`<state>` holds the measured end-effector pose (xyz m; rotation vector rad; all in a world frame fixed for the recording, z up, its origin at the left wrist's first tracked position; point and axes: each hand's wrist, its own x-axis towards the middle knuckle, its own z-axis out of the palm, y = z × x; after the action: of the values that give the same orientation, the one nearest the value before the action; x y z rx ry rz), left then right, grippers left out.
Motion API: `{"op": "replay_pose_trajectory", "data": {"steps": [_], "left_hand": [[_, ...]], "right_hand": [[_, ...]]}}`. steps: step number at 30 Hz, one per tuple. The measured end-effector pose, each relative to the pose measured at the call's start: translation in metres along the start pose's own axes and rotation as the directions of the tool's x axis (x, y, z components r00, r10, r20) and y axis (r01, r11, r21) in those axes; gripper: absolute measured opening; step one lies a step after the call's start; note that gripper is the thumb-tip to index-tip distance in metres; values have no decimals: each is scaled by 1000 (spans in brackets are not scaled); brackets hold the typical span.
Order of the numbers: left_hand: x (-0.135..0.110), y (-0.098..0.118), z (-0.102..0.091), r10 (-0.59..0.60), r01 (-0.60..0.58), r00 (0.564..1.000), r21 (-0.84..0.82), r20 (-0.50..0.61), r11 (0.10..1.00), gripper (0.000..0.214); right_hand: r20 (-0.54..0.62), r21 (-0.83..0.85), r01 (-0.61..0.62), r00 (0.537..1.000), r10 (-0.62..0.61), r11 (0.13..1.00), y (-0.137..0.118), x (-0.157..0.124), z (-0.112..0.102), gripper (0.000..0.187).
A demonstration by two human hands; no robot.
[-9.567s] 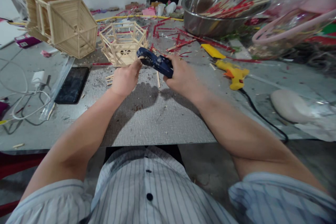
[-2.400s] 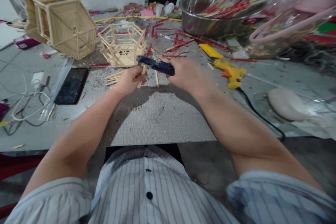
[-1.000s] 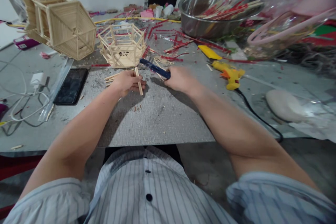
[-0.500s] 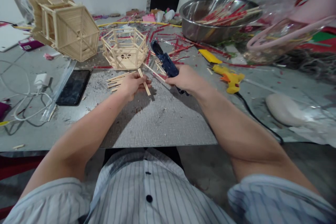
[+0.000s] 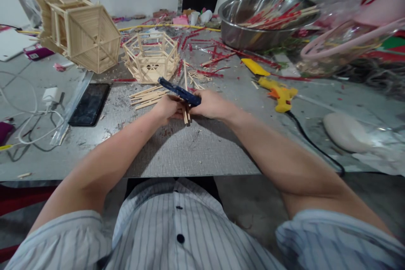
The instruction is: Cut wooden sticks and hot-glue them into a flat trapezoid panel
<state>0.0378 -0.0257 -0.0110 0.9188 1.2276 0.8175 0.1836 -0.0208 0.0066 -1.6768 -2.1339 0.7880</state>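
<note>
My left hand (image 5: 168,107) is closed on a few thin wooden sticks (image 5: 186,116) held upright over the grey mat (image 5: 190,147). My right hand (image 5: 211,104) grips a dark blue cutter (image 5: 179,91), its head pointing left above the left hand's knuckles. The two hands touch at the sticks. A small row of cut sticks (image 5: 148,96) lies on the mat just left of my left hand. Behind it stands an open hexagonal stick frame (image 5: 150,56).
A larger stick-built model (image 5: 80,29) sits at back left. A black phone (image 5: 90,103) and a white charger with cable (image 5: 47,97) lie left. A yellow glue gun (image 5: 280,93) lies right, a steel bowl (image 5: 253,29) of red-tipped sticks behind it. Red scraps litter the table.
Both hands have come together nearer the middle of the mat. The cutter has swung down from pointing away to lying level over the sticks in my left hand.
</note>
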Motion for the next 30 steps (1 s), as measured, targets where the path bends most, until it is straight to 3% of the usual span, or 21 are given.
{"op": "replay_pose_trajectory", "data": {"steps": [7,10,15,19,22,26,30], "left_hand": [[-3,3,-5,-9,9,998,8,57,1000,31],[-9,6,-4,-13,7,994,60,110,998,29],[-14,3,-1,6,-57,976,225,218,973,26],[-8,-4,-4,125,-214,942,271,311,938,24],[-4,-6,-6,256,-360,908,305,331,882,22],[-5,-4,-6,406,-477,875,330,262,815,17],[-6,-6,-6,455,-505,862,303,223,808,13]], "right_hand": [[25,-8,33,999,-33,999,-6,-8,-8,9],[-113,18,-3,994,5,1000,1,-5,-12,10],[-380,212,60,924,26,975,19,8,-11,15],[-514,346,207,858,1,915,22,11,-6,15],[-550,375,281,835,-32,883,18,7,-3,14],[-561,421,340,826,-53,841,12,-1,-1,15],[-574,392,392,811,-112,832,10,-7,3,19]]}}
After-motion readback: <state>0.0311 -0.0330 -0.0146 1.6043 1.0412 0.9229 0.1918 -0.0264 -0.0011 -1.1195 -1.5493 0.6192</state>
